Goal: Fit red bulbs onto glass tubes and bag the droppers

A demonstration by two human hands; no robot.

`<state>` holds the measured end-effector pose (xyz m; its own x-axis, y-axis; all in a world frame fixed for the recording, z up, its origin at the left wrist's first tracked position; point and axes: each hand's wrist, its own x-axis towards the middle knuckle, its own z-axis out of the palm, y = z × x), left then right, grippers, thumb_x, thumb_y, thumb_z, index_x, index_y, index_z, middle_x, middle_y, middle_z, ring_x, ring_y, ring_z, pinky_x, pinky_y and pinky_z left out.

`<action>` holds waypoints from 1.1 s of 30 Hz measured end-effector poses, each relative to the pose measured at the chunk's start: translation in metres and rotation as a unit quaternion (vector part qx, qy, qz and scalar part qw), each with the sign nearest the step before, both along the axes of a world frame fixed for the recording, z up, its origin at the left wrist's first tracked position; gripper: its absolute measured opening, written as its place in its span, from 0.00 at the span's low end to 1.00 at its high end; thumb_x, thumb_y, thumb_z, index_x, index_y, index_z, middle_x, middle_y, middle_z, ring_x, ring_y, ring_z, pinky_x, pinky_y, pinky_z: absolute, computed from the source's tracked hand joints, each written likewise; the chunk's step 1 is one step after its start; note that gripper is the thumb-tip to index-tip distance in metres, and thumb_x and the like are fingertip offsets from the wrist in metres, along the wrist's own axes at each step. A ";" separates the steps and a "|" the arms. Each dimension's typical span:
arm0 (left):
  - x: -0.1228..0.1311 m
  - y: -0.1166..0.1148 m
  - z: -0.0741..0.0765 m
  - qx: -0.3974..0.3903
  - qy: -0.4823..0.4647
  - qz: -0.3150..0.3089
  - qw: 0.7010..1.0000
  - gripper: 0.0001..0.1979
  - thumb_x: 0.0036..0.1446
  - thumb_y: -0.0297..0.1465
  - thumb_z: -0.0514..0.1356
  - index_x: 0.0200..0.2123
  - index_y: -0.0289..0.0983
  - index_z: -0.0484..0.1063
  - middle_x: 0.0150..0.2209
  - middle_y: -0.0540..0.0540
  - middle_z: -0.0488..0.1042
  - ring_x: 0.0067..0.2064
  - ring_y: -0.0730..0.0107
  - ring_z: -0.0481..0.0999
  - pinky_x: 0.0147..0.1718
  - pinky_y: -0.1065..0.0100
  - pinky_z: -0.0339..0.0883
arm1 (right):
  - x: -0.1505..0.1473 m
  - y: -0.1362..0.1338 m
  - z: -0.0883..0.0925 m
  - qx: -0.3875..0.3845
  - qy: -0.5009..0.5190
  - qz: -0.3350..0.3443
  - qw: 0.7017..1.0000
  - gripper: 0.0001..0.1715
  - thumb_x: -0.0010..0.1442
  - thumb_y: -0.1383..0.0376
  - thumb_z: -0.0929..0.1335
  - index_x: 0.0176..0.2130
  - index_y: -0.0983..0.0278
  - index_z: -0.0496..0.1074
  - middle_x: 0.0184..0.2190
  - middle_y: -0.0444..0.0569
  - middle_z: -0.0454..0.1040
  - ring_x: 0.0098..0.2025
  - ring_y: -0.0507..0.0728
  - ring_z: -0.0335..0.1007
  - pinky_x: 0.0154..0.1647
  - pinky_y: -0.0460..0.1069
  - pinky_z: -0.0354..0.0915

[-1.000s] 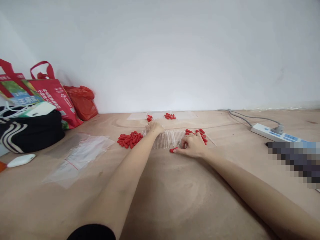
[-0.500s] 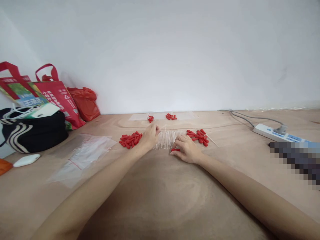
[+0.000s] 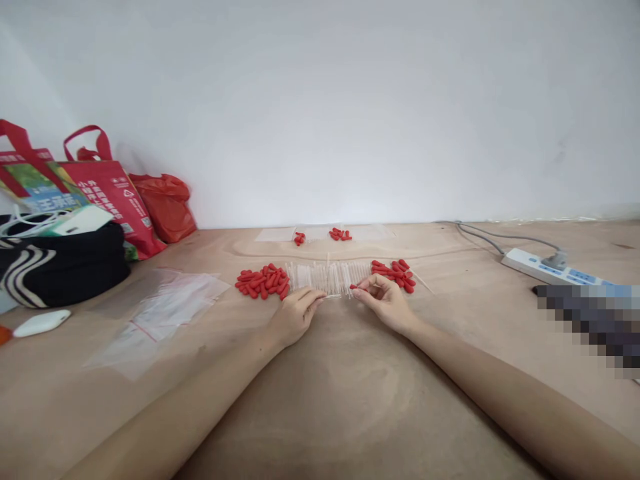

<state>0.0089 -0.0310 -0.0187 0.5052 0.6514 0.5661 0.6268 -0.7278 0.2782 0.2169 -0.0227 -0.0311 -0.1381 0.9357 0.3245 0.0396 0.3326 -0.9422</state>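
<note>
My left hand (image 3: 294,319) is closed in a pinch on a thin clear tube (image 3: 334,296), which points right, level just above the table. My right hand (image 3: 389,305) pinches a red dropper bulb (image 3: 355,287) between thumb and fingertips, a short gap from the tube's end. Behind both hands lies a row of clear dropper tubes (image 3: 307,275), side by side. A heap of red bulbs (image 3: 261,280) is left of the row, and a second heap of red bulbs (image 3: 400,273) lies to its right, beyond my right hand.
Clear plastic bags (image 3: 160,310) lie at the left, near a white oval object (image 3: 43,323), a black striped bag (image 3: 65,263) and red bags (image 3: 163,203). Small red bulb groups (image 3: 341,234) rest by the wall. A power strip (image 3: 555,267) is at the right.
My left hand has come down and nearer from over the tube row, with a tube in its fingers. My right hand has lifted a red bulb slightly and turned it towards the tube.
</note>
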 end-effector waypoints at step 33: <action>0.001 0.001 -0.001 0.035 -0.019 -0.049 0.998 0.09 0.58 0.26 0.50 0.38 0.33 0.68 0.31 0.45 0.72 0.32 0.72 0.71 0.32 0.72 0.65 | 0.002 0.000 0.003 0.152 -0.207 0.056 0.965 0.07 0.54 0.66 0.64 0.35 0.62 0.71 0.31 0.48 0.68 0.32 0.52 0.64 0.31 0.48 0.61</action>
<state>0.0097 -0.0296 -0.0196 0.5420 0.5577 0.6286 0.5415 -0.8038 0.2463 0.2190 -0.0226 -0.0286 -0.4103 0.7770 0.4773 0.3386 0.6158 -0.7114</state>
